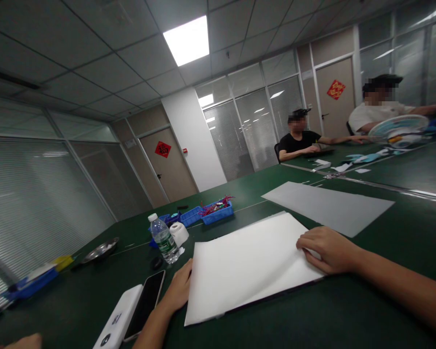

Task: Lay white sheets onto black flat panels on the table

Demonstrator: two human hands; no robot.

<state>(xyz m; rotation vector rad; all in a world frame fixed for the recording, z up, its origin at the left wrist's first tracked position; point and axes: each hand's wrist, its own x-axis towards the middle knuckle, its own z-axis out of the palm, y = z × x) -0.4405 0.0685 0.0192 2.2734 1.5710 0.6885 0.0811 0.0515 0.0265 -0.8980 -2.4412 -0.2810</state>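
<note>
A stack of white paper sheets (247, 266) lies on the green table in front of me, its top sheet slightly bowed near the right side. My right hand (325, 249) has its fingers curled over the right edge, pinching the paper. At the left edge rests my left hand (179, 288); its fingers are mostly hidden behind the paper, so its grip does not show. Just left of that hand lie a dark-screened phone (145, 303) and a white power bank (119, 317). A translucent sheet (330, 203) lies flat beyond the stack.
Beyond the paper stand a water bottle (164, 240), a white cup-shaped thing (179, 234) and blue trays (218, 214), one holding red wires. Left are a metal dish (101, 250) and a blue bin (32, 283). Part of another hand (25, 341) shows bottom left. Two people sit across.
</note>
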